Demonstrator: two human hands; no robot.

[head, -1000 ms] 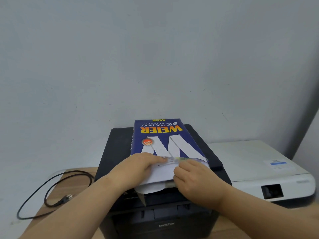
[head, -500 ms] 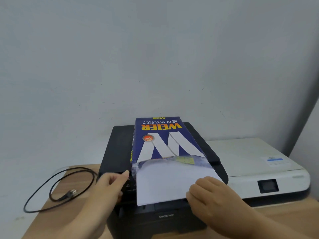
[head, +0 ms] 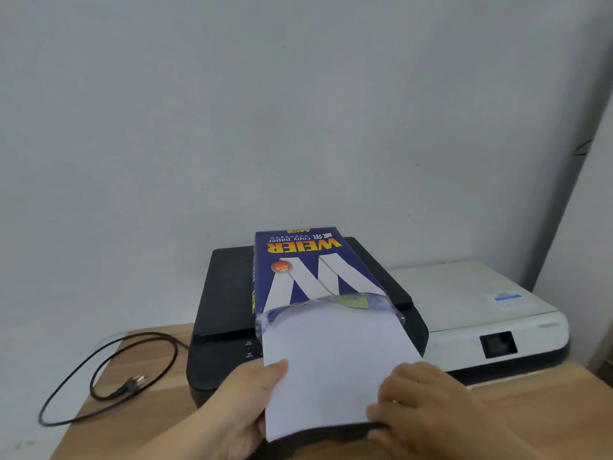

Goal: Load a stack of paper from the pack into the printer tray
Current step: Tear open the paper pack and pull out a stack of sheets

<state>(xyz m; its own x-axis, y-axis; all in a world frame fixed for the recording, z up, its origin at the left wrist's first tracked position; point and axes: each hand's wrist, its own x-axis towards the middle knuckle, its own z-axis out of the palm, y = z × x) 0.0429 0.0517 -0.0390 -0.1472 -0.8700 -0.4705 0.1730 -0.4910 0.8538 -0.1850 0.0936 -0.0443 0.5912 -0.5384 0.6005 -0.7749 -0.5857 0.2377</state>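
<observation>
A: Why do we leave the paper pack (head: pixel 308 267) lying on top of the black printer (head: pixel 225 293), at the centre of the frame?

B: The lid gives it a flat bed, and its torn mouth faces us, so the sheets slide straight out.

A: And the grip?

B: Our left hand (head: pixel 245 403) pinches the left edge of the paper stack (head: pixel 331 366), thumb on top. Our right hand (head: pixel 418 400) clamps the lower right corner. Two sides held, we judge, keeps the sheets square.

A: The tray?

B: We cannot see it; the stack sits half out of the pack, lower centre.
</observation>
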